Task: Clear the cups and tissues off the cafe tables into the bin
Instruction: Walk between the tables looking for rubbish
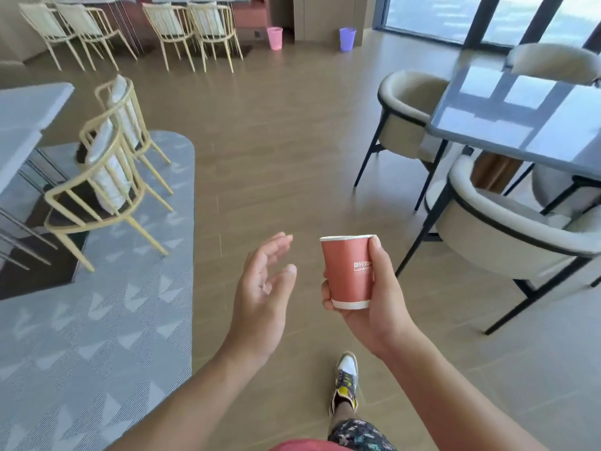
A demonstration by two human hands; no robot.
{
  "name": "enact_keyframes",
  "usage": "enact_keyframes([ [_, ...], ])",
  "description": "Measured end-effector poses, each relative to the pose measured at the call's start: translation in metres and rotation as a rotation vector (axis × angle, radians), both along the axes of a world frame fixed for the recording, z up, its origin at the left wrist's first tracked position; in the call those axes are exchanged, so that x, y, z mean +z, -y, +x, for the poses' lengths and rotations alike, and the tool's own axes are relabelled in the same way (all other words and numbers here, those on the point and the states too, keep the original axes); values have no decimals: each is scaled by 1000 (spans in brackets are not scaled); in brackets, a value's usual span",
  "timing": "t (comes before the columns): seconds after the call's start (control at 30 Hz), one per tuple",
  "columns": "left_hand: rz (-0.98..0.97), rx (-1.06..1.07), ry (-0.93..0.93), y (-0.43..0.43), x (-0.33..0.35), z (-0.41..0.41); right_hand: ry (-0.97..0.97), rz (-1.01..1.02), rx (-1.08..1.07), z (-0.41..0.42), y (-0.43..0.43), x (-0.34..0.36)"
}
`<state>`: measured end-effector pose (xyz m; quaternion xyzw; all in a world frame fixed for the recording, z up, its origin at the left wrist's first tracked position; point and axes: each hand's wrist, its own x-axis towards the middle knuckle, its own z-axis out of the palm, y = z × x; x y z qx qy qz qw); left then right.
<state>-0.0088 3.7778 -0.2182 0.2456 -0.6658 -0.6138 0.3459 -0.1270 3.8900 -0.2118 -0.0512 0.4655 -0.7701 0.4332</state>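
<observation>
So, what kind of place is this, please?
Probably a cafe or hotel lounge: a grey table with padded chairs, a logo-printed paper cup in the right hand, and a pink bin and a purple bin by the far wall.

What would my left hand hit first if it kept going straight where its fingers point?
Nothing close: the left hand points forward over bare floor, passing left of the cup. Far off, that line runs roughly toward the purple bin, though depth is unclear.
</observation>
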Motion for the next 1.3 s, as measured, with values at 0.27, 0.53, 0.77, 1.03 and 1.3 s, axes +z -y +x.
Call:
enact_keyframes([
  [0.27, -1, 4, -3, 75, 21, -168, 8, -36, 91, -178, 82, 27],
  [0.53, 12, 23, 9, 153, 19, -276, 95, 8, 123, -289, 163, 30],
  [0.77, 41, 32, -28, 266, 4, -374, 103, 8, 137, -387, 277, 20],
  [1.03, 43, -15, -49, 450, 19, -495, 120, -48, 101, -508, 451, 34],
  [1.3, 19, -69, -30, 585, 32, -603, 126, -52, -7, -613, 570, 37],
])
